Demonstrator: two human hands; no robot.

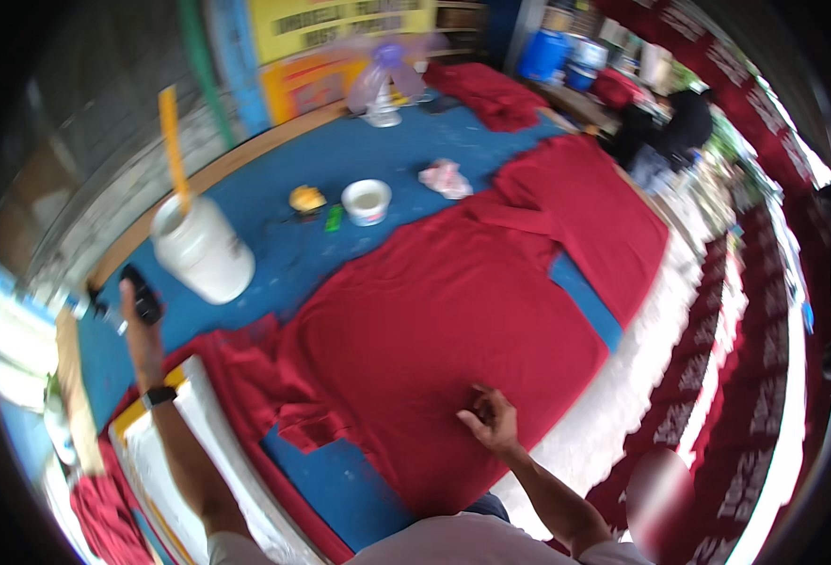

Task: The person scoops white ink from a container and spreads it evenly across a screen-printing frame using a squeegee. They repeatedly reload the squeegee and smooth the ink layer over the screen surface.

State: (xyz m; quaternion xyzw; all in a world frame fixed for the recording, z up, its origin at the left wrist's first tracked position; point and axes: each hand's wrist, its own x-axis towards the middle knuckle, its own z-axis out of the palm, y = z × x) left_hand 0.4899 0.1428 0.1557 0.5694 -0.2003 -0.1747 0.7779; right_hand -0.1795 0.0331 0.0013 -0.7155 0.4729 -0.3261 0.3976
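A: Report the hands.

B: I see the left hand (139, 306) stretched out over the blue table (284, 254), fingers closed around a small black object (143, 294), just beside the white tub (204, 250) that holds a yellow stick (173, 141).

A: And the right?

B: The right hand (491, 419) rests on the red shirt (444, 330), fingers loosely curled, gripping nothing. The shirt lies flat across the table's middle.
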